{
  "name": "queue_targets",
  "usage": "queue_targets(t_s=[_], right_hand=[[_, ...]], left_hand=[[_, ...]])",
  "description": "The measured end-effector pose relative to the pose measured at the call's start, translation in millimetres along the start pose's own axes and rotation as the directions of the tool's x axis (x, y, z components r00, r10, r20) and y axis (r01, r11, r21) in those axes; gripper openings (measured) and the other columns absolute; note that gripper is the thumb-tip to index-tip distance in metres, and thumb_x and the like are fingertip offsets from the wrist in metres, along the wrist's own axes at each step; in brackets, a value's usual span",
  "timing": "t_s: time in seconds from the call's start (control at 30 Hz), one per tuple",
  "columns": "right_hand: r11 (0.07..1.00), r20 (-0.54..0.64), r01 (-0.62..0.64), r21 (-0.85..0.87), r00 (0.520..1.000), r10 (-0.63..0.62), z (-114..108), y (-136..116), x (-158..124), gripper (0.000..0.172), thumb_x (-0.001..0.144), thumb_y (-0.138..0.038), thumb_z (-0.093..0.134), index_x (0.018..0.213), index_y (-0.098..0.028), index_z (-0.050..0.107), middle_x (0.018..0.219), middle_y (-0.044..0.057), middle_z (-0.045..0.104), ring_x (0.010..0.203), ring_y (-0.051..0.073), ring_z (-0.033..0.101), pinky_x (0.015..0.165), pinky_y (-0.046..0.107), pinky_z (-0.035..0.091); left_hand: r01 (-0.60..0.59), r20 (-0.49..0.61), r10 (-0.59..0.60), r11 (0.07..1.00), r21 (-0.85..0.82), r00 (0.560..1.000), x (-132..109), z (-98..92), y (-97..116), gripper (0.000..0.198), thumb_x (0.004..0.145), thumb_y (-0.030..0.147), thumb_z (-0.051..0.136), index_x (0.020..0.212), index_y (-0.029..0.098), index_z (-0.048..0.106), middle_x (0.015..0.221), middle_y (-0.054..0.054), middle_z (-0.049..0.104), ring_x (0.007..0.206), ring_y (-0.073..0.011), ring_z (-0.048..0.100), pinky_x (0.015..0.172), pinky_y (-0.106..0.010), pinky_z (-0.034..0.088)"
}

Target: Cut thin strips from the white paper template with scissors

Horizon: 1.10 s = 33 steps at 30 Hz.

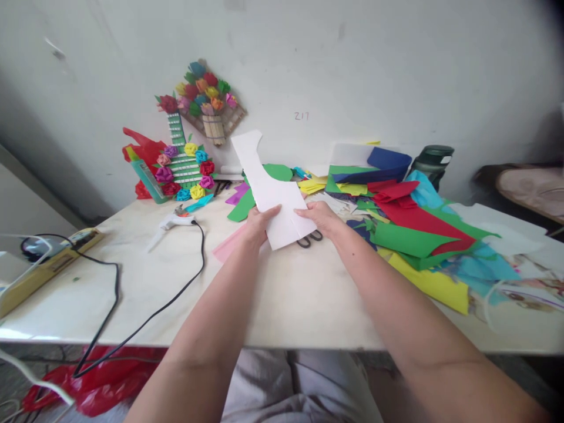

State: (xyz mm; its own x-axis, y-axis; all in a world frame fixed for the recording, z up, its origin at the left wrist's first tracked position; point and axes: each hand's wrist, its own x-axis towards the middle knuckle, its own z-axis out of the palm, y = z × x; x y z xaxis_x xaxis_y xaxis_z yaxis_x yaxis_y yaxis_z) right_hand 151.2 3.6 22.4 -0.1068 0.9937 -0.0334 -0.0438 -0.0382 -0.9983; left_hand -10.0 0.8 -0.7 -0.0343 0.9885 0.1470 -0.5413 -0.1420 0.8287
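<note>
Between my two hands I hold up a white cardboard cutout (282,202) with a narrow upper end and a wide lower part. My left hand (261,223) pinches its lower left edge, the thumb lying on the front. On the other side, my right hand (321,216) grips the right edge, also with its thumb on the front. The fingers behind the sheet are hidden. Black scissor handles (309,238) poke out beneath the cutout, on the table. Green paper (243,207) and pink paper (229,245) lie just left of it.
A glue gun (170,223) with a black cord rests at left, near a glue bottle (145,175) and a flower-trimmed guitar-shaped craft (183,158). Coloured paper sheets (409,235) pile up at right beside a dark bottle (434,161). A power strip (53,267) lies at the left edge.
</note>
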Motion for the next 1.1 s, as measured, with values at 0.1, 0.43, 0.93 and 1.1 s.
queue_targets(t_s=[0.1, 0.43, 0.93, 1.1], right_hand=[[1.000, -0.024, -0.013, -0.023, 1.000, 0.012, -1, -2, 1, 0.007, 0.065, -0.011, 0.067, 0.061, -0.012, 0.061, 0.052, 0.001, 0.063, 0.046, 0.012, 0.055, 0.046, 0.022, 0.041], [0.996, -0.033, -0.081, -0.022, 0.996, 0.080, -6, -6, 0, 0.010, 0.065, -0.007, 0.067, 0.061, -0.012, 0.059, 0.053, 0.001, 0.063, 0.050, 0.012, 0.058, 0.048, 0.022, 0.046], [0.949, 0.008, -0.264, 0.174, 0.964, 0.267, -9, -5, 6, 0.015, 0.063, 0.000, 0.054, 0.071, -0.011, 0.059, 0.056, 0.002, 0.062, 0.052, 0.014, 0.057, 0.057, 0.027, 0.050], [0.935, 0.041, -0.227, 0.273, 0.974, 0.225, 1, -9, -2, 0.017, 0.063, -0.001, 0.052, 0.075, -0.012, 0.058, 0.058, 0.003, 0.062, 0.055, 0.015, 0.059, 0.055, 0.025, 0.049]], left_hand=[[-0.014, -0.008, 0.014, 0.999, 0.030, 1.000, 1, 0.7, -1, 0.058, 0.047, 0.023, 0.084, 0.101, 0.013, 0.064, 0.100, -0.014, 0.068, 0.091, -0.0334, 0.064, 0.083, -0.047, 0.052], [-0.061, 0.012, 0.060, 0.990, 0.130, 0.998, -3, 8.9, 4, 0.054, 0.047, 0.022, 0.083, 0.097, 0.013, 0.066, 0.094, -0.013, 0.070, 0.089, -0.0323, 0.065, 0.082, -0.046, 0.051], [-0.151, 0.117, 0.115, 0.916, 0.372, 0.986, -5, 14.7, 7, 0.032, 0.053, 0.029, 0.080, 0.078, 0.013, 0.070, 0.085, -0.011, 0.071, 0.081, -0.0284, 0.066, 0.073, -0.039, 0.054], [-0.102, 0.045, 0.093, 0.959, 0.265, 0.995, -7, 16.6, 10, 0.036, 0.051, 0.025, 0.081, 0.082, 0.012, 0.068, 0.087, -0.012, 0.070, 0.082, -0.0310, 0.066, 0.076, -0.043, 0.054]])
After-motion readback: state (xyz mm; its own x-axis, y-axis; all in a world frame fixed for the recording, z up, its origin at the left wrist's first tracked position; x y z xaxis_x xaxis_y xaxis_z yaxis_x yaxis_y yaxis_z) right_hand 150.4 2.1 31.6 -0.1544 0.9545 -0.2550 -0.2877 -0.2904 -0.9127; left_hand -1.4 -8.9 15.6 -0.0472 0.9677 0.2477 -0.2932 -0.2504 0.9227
